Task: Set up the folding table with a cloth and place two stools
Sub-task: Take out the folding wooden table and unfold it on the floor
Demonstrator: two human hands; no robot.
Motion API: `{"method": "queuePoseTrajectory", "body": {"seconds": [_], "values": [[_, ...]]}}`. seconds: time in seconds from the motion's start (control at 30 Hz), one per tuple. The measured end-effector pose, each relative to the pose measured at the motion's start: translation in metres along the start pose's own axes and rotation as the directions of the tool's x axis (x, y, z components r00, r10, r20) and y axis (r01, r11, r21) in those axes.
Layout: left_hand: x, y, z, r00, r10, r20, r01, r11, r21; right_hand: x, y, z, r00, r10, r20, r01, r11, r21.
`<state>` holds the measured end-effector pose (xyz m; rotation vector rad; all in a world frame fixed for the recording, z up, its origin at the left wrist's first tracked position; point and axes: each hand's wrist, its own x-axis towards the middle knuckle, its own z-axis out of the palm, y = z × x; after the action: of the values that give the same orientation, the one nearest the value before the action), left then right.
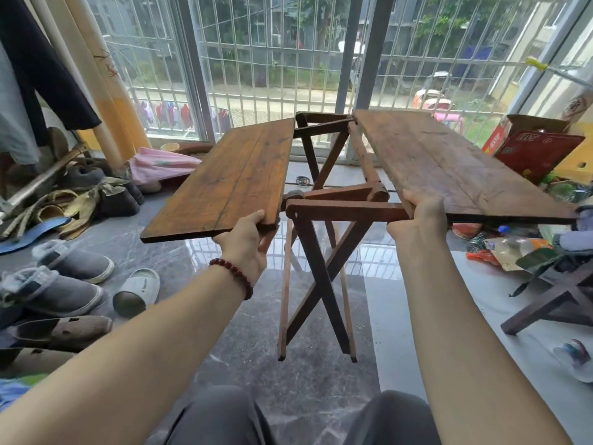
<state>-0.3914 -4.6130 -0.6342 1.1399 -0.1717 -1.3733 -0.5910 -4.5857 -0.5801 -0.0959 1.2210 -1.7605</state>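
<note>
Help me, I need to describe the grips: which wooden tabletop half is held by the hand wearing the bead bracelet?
The darker, reddish-brown wooden tabletop half on the left; the left hand with the red bead bracelet holds its near corner.

Worn wooden folding table (224,175), halves spread apart (crossed legs upright)

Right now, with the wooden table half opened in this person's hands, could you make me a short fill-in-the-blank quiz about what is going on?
1. The folding table has two wooden leaves, and the left hand grips the near corner of the ____ leaf.
2. The table's legs cross in the shape of the letter ____.
3. A beaded bracelet sits on the ____ wrist.
4. The right hand holds the near edge of the right leaf; so far ____ cloth covers it.

Missing words: left; X; left; no
</note>
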Motion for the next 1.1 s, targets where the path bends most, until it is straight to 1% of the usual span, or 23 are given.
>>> {"method": "queuePoseTrajectory", "body": {"seconds": [0.07,0.17,0.23,0.37,0.43,0.57,0.73,0.83,0.97,1.1], "values": [[-0.002,0.003,0.002,0.999,-0.023,-0.023,0.023,1.000,0.006,-0.009,-0.007,0.011,0.997,0.059,-0.046,-0.055,0.995,0.081],[-0.005,0.006,0.002,0.997,-0.068,-0.036,0.069,0.998,0.008,-0.024,-0.015,0.024,0.995,0.065,-0.077,-0.058,0.995,0.085],[-0.006,0.008,0.004,0.995,-0.087,-0.051,0.088,0.996,0.019,-0.030,-0.017,0.025,0.995,0.075,-0.071,-0.065,0.990,0.124],[-0.002,0.012,0.008,0.996,-0.072,-0.052,0.074,0.997,0.036,-0.024,-0.009,0.020,0.989,0.131,-0.073,-0.121,0.984,0.127],[0.005,0.014,0.009,0.997,-0.062,-0.044,0.064,0.997,0.043,-0.022,-0.005,0.022,0.989,0.128,-0.071,-0.117,0.983,0.140],[0.015,0.013,0.013,0.998,-0.052,-0.024,0.054,0.997,0.056,-0.024,-0.009,0.029,0.996,0.076,-0.048,-0.067,0.983,0.171],[0.023,0.008,0.008,0.998,-0.069,0.009,0.068,0.994,0.083,-0.023,-0.004,0.024,0.994,0.094,-0.052,-0.086,0.985,0.147],[0.021,0.006,0.006,0.998,-0.068,0.013,0.067,0.996,0.060,-0.025,-0.002,0.021,0.994,0.097,-0.057,-0.089,0.987,0.131],[0.023,0.003,0.006,0.998,-0.053,0.042,0.053,0.999,0.011,-0.023,0.003,0.016,0.996,0.066,-0.053,-0.058,0.987,0.147],[0.035,-0.001,0.004,0.997,-0.025,0.079,0.028,0.999,-0.032,-0.011,0.010,0.011,0.999,0.031,-0.015,-0.028,0.985,0.171]]}}
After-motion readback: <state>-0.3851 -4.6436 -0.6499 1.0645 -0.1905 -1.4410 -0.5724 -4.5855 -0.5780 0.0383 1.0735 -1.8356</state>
